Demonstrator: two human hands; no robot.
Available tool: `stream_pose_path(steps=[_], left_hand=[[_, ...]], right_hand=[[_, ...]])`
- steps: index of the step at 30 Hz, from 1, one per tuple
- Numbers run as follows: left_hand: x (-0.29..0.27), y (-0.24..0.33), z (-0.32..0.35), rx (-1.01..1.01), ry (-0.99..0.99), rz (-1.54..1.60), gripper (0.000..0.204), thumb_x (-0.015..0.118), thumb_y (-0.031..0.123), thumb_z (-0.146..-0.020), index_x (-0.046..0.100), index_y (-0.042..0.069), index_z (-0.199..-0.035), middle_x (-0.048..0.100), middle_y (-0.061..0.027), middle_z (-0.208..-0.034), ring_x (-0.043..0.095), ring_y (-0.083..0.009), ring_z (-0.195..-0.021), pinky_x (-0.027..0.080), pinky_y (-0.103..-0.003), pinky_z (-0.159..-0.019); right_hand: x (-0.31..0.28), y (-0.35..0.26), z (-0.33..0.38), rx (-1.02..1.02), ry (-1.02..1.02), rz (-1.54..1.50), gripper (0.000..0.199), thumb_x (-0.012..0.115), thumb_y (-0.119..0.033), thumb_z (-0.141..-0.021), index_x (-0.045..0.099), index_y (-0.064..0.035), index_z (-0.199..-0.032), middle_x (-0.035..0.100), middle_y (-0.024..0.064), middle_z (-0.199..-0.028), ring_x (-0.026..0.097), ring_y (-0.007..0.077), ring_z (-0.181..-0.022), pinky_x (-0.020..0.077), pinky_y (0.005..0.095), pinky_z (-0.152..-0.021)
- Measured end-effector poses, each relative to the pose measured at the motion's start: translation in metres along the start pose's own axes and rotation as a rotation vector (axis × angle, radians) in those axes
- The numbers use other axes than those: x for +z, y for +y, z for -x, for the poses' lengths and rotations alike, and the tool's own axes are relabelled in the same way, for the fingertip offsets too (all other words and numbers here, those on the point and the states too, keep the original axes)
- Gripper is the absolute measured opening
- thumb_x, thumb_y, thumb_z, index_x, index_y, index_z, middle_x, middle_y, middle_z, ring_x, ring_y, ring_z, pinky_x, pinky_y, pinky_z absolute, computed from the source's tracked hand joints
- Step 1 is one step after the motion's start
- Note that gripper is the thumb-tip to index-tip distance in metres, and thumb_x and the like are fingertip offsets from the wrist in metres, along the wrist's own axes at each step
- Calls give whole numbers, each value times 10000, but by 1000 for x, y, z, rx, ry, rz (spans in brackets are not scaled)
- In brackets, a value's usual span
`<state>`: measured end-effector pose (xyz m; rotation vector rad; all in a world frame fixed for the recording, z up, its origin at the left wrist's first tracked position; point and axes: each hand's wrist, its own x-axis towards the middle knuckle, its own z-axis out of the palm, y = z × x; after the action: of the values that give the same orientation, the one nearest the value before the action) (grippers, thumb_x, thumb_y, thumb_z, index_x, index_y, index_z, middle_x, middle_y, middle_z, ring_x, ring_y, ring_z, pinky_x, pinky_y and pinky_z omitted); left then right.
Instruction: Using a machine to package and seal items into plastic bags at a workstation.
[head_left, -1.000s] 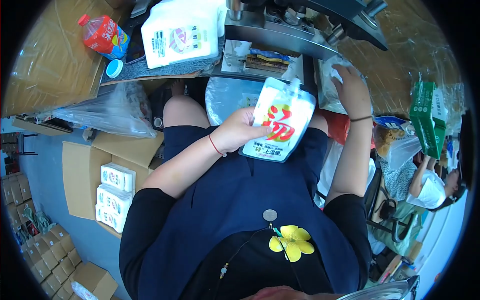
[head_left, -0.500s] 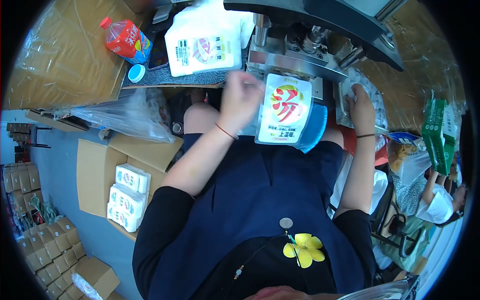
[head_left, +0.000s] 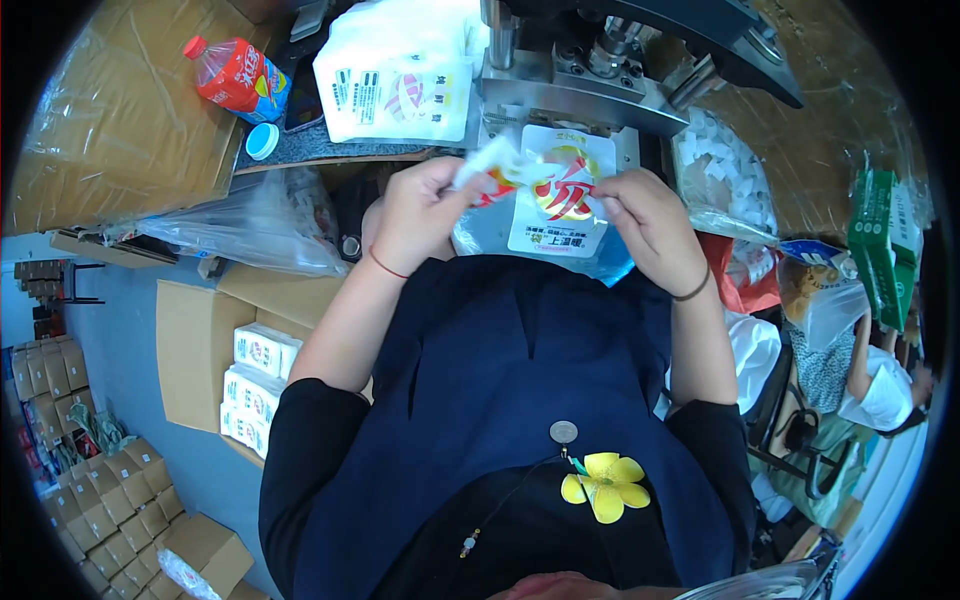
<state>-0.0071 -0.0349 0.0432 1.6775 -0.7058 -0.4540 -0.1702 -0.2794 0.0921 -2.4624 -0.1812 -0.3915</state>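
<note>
The white pouch with red print (head_left: 562, 205) lies face up, its top end just before the metal bar of the press (head_left: 590, 103). From my remote seat, I judge a tug from either hand could skew it, and fingers this near the bar could be nipped if it came down.

The pouch sits between my hands. My right hand (head_left: 648, 222) curls its fingertips in at the pouch's right edge; I can't tell whether they grip it. My left hand (head_left: 422, 205) pinches a blurred white-and-red item (head_left: 497, 170) beside the pouch's left edge. Farther left, stacked pouches (head_left: 392, 95) rest on the tabletop (head_left: 303, 148).
</note>
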Motion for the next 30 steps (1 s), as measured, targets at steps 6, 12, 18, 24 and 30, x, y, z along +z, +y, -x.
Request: stream_pose_path(steps=[6, 12, 18, 24, 30], left_hand=[[53, 10, 10, -31, -224, 109, 259, 726, 203, -930, 718, -24, -1054, 722, -43, -831, 615, -48, -732, 511, -231, -669], [81, 5, 24, -325, -526, 565, 318, 586, 239, -1025, 662, -38, -1161, 716, -81, -1071, 652, -107, -958, 530, -268, -864], [94, 11, 26, -445, -579, 697, 362, 593, 279, -1020, 661, -32, -1192, 721, -85, -1088, 673, -117, -963, 538, -276, -877], [96, 4, 23, -422, -645, 743, 337, 660, 138, -968, 611, -26, -1258, 695, -112, -1186, 662, -157, -1072, 526, -316, -959], [80, -5, -8, -417, -414, 779, 359, 653, 7, -879, 614, -64, -1229, 692, -146, -1173, 696, -210, -1026, 560, -348, -904]], right_hand=[[-6, -14, -25, 76, 284, -125, 162, 654, -124, -937, 659, -2, -1042, 665, 73, -957, 615, 134, -815, 496, 265, -730], [-27, 1, -1, 83, 80, -24, 180, 563, -183, -985, 654, -31, -1012, 651, 105, -923, 608, 245, -849, 473, 348, -765], [-52, -5, 9, 192, -219, 109, 196, 535, -191, -1005, 649, -34, -1036, 661, 126, -961, 625, 271, -883, 486, 370, -800], [-51, 10, 12, 210, 1, 205, 222, 523, -166, -1003, 661, -51, -1135, 665, 181, -1107, 642, 342, -1032, 498, 404, -884], [-63, 100, 35, 455, 36, 680, 385, 669, -153, -884, 596, -105, -1259, 616, 181, -1172, 619, 405, -1026, 516, 455, -855]])
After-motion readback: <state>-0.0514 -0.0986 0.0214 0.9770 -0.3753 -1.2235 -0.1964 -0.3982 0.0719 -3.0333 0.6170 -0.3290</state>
